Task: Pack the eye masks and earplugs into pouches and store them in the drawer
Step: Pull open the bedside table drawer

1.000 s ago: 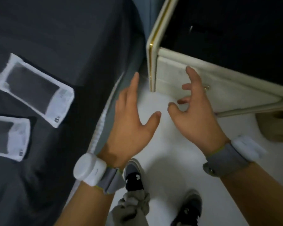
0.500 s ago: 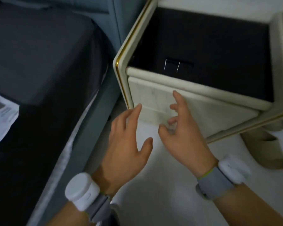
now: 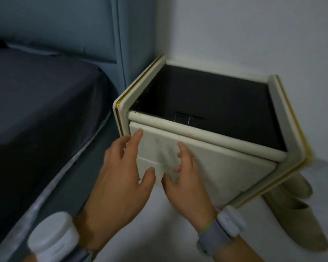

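Observation:
A cream bedside cabinet point(image 3: 293, 118) with gold trim and a black top stands in the corner beside the bed. Its upper drawer front point(image 3: 225, 163) is white and looks closed. My left hand point(image 3: 119, 174) is spread in front of the drawer's left end, index fingertip at the front's top left corner. My right hand point(image 3: 186, 178) hovers beside it, fingers apart and slightly curled, close to the drawer front. Neither hand holds anything. No pouches, eye masks or earplugs are in view.
The bed point(image 3: 36, 114) with a dark grey sheet fills the left, with a blue padded headboard point(image 3: 68, 29) behind. A pair of beige slippers point(image 3: 295, 210) lies on the pale floor under the cabinet's right side. A white wall stands behind the cabinet.
The view has swung up and right, off the bed with its pouches and onto the cabinet. Both hands have moved forward to the drawer front.

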Tool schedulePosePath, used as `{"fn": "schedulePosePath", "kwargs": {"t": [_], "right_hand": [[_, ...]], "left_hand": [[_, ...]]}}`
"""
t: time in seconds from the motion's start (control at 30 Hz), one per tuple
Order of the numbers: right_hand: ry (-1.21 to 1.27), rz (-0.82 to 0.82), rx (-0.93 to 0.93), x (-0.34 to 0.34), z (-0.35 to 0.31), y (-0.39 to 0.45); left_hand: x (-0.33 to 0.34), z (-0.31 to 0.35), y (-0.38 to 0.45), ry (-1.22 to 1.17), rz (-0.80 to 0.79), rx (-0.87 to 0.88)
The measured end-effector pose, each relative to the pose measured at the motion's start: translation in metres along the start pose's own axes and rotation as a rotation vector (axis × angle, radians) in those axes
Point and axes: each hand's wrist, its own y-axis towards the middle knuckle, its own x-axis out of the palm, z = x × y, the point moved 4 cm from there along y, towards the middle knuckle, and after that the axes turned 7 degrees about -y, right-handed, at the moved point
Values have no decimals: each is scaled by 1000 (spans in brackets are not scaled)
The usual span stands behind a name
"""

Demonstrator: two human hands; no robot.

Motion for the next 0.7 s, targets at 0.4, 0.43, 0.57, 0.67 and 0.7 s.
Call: {"fn": "schedulePosePath", "kwargs": {"t": [0.4,0.43,0.57,0.67,0.7], "right_hand": [[59,91,60,-10,39,11],[82,112,80,-13,45,14],[101,182,166,-13,64,20],[136,240,212,-7,71,23],[158,239,234,-4,73,24]], "left_hand": [[1,23,-9,66,16,39],[-1,24,-8,64,22,32],[-4,23,-3,69,27,-1],[-6,22,-3,63,34,-14],[-7,21,-2,64,37,-16]]}}
